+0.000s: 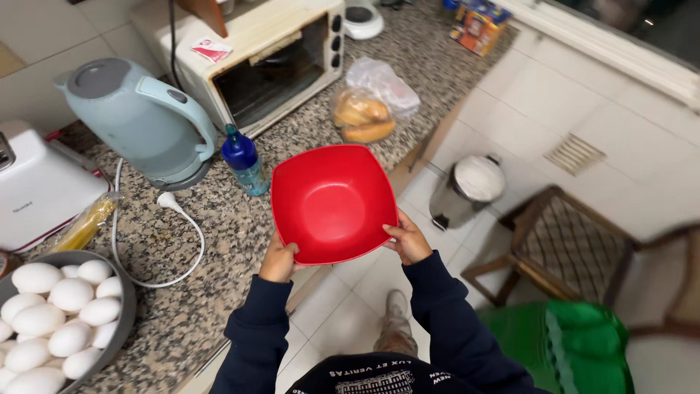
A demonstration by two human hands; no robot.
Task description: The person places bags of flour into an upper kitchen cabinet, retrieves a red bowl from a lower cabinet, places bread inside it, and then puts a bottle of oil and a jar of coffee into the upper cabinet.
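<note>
Two hands, left (277, 263) and right (408, 241), grip red bowl (332, 204) past counter (219, 241) edge.

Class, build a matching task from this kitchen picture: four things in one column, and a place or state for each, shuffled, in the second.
Things:
1. red bowl
2. kettle
3. eggs
4. pedal bin

Places or states:
A. on the tiled floor
B. heaped in a grey dish
C. held at its rim by the left hand and right hand
D. on the counter beside the toaster oven

Pairs: 1-C, 2-D, 3-B, 4-A
</note>
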